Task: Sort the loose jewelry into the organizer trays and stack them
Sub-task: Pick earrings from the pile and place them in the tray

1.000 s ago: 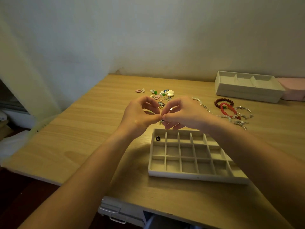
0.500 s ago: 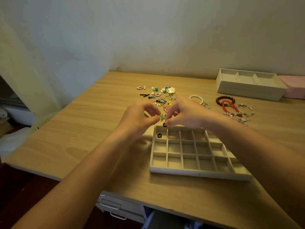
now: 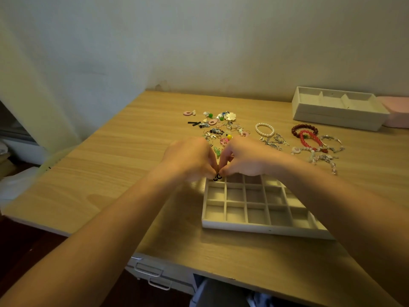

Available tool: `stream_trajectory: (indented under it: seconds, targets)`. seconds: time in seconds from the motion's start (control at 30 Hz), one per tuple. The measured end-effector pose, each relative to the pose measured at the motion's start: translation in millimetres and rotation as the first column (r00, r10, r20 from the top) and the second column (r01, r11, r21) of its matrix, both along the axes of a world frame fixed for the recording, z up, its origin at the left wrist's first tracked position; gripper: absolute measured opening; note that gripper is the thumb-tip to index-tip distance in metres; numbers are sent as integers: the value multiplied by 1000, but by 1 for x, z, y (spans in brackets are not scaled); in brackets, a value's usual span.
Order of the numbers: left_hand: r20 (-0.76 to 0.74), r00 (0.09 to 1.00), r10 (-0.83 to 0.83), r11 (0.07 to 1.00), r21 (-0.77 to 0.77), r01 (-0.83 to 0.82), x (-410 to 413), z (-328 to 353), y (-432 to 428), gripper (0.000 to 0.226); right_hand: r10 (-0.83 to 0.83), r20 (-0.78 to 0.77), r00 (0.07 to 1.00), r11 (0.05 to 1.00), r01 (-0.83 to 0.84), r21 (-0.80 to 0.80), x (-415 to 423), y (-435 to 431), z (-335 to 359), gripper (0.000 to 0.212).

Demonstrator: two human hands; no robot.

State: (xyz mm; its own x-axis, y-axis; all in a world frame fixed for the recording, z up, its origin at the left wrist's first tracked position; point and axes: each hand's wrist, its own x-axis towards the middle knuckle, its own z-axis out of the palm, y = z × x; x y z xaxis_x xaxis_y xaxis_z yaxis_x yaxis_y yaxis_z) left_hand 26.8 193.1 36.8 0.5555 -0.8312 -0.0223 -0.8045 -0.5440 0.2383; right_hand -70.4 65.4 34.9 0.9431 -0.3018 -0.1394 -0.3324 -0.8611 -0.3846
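A white organizer tray [image 3: 263, 227] with several small square compartments lies on the wooden table in front of me. My left hand [image 3: 188, 158] and my right hand [image 3: 245, 157] meet fingertip to fingertip over its far left corner compartment. Between the fingertips sit small black-and-white earrings [image 3: 217, 177], pinched by both hands right at the compartment. Loose earrings and charms [image 3: 221, 127] lie scattered just beyond my hands. A pearl bracelet [image 3: 264, 129], a dark red bead bracelet [image 3: 296, 129], a red bracelet [image 3: 309, 139] and silver chains [image 3: 327, 151] lie to the right.
A second white tray [image 3: 336, 108] with larger compartments stands at the back right, with a pink box [image 3: 396, 110] beside it against the wall. The table's near edge runs below the tray, with a metal-handled drawer unit [image 3: 150, 271] underneath. A pale curtain hangs at the left.
Both hands have come down from above the table to the tray's far left corner, carrying the small black earring to the compartment where another one lay.
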Motion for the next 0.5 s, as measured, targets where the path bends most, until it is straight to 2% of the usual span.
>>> stream_trajectory:
  seconds: [0.1,0.27,0.37,0.5]
  targets:
    - [-48,999,15,999,33,-14,0,2,-2,11,-36,-20,999,999,36,-24,2,3,0,4]
    - [-16,1000,12,999,36,-11,-1,-3,-4,15,-33,-36,999,997,31,-70,3,8,2,8]
    - [-39,999,5,999,40,-3,-2,-3,-4,11,-39,-37,999,997,36,-69,3,9,3,10]
    - [-75,997,-6,999,50,10,-2,-2,-5,18,-63,-52,997,996,60,-70,5,15,5,11]
